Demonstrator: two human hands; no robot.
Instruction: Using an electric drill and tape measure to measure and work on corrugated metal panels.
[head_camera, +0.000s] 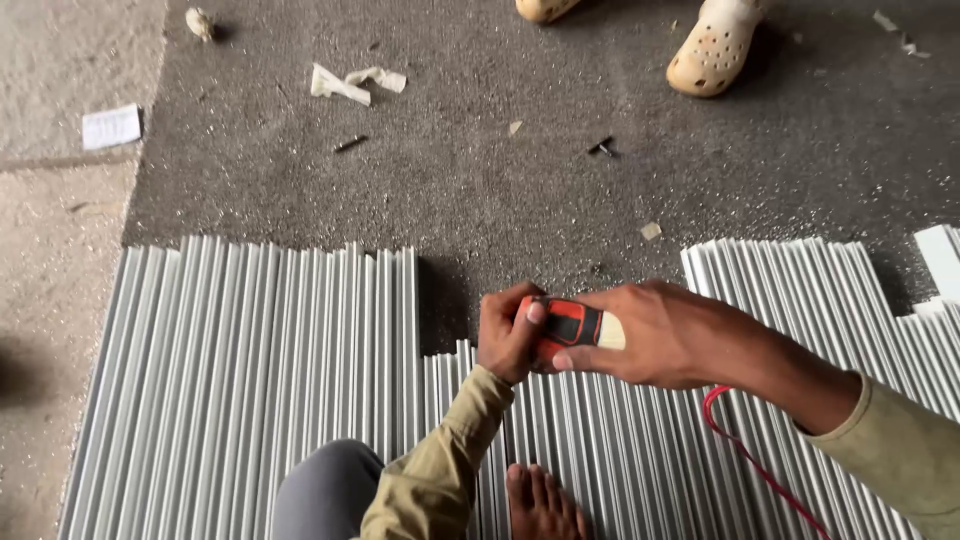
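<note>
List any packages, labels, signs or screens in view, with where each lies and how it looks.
White paper slip: flat on the pale floor at upper left, a small rectangle, possibly a label.
Crumpled paper scraps: on the dark floor at top centre, whitish and torn.
No packages, signs or screens show.

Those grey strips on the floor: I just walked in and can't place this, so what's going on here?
A person crouches over a row of grey metal strips laid side by side on the floor, one bare foot resting on them. Both hands grip a small red-and-black tool: the left hand wraps its near end, the right hand covers the top. A red cord runs under the right arm. Someone else's pale clogs stand nearby.
</note>
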